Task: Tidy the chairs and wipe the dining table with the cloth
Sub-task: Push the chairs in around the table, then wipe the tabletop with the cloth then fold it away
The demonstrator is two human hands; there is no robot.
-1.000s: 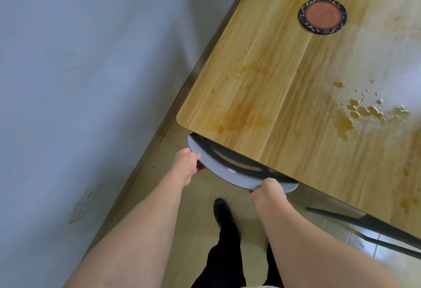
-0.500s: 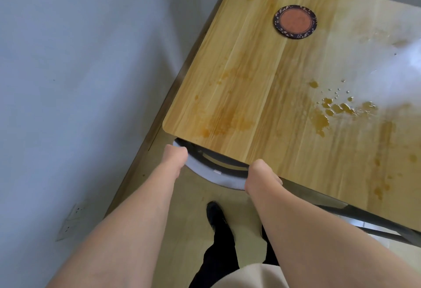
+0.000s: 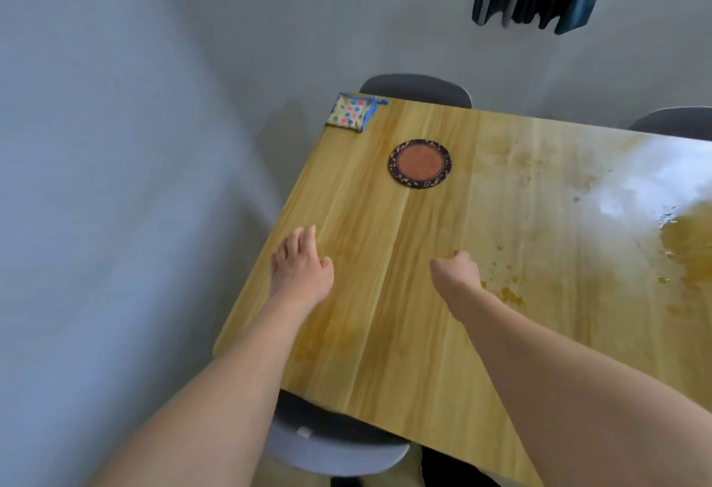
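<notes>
Both over the stained counter [image 3: 501, 332], holding nothing: left hand [image 3: 302, 269] spread flat, right hand [image 3: 458, 271] loosely curled, probably empty. Folded cloth [image 3: 352, 113] ahead at the far corner, nearer the left hand, beyond the coaster [image 3: 420, 164].

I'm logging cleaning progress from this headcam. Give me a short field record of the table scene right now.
table: wooden top, orange spills and smears, unwiped
cloth: spotted, folded, at far left corner
coaster: round, dark rim, near the cloth
left hand: open, over table's left edge, empty
right hand: loosely curled above table, empty
near chair: grey back tucked under the table edge
far chairs: two backs behind the table
</notes>
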